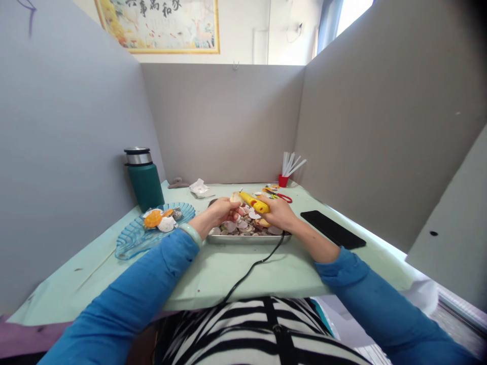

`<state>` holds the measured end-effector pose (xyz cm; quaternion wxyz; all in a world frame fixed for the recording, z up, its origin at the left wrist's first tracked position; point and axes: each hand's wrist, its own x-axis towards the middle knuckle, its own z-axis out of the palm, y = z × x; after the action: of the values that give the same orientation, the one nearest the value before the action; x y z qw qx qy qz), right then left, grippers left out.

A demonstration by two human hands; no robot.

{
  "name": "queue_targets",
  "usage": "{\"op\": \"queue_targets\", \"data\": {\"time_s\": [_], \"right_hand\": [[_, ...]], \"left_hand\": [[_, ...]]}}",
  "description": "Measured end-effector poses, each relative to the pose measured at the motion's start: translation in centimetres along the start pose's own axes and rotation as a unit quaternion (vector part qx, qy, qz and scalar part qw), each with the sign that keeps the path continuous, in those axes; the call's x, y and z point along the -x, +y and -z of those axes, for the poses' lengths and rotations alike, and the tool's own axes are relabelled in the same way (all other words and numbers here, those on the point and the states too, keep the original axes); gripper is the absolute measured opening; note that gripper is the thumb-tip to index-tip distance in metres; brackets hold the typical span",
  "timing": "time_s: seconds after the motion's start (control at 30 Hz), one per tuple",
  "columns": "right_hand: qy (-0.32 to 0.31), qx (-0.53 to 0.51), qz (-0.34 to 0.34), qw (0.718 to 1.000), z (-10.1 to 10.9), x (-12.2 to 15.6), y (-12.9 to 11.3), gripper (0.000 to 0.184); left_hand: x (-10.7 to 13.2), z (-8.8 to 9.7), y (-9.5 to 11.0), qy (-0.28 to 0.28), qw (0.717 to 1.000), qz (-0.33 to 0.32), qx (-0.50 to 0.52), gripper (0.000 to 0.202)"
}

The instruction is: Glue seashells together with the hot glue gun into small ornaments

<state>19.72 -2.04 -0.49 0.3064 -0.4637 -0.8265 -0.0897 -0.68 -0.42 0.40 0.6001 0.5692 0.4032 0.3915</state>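
My right hand (279, 213) is wrapped round a yellow glue gun (253, 202) whose black cord (251, 268) trails over the table's front edge. The gun's tip points left at a small pale shell (235, 197) pinched in my left hand (222, 209). Both hands hover just above a metal tray (247, 238) filled with several mixed seashells (243, 225).
A blue shell-shaped glass dish (133, 241) at the left holds orange and white shells. A green flask (143, 178) stands behind it. A black phone (333, 229) lies at the right. A red cup of white sticks (283, 178), red scissors (281, 196) and crumpled paper (200, 188) sit at the back. Grey partitions enclose the desk.
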Motion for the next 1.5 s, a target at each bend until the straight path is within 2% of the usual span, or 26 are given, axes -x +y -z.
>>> {"op": "queue_targets", "data": {"time_s": [0.77, 1.5], "right_hand": [[-0.006, 0.006, -0.007, 1.0, 0.12, 0.02, -0.19, 0.028], [-0.011, 0.002, -0.01, 1.0, 0.18, 0.02, -0.28, 0.025]], "left_hand": [[-0.75, 0.72, -0.6, -0.008, 1.0, -0.002, -0.026, 0.013], [-0.43, 0.43, -0.38, -0.001, 0.999, 0.01, -0.049, 0.016]]}}
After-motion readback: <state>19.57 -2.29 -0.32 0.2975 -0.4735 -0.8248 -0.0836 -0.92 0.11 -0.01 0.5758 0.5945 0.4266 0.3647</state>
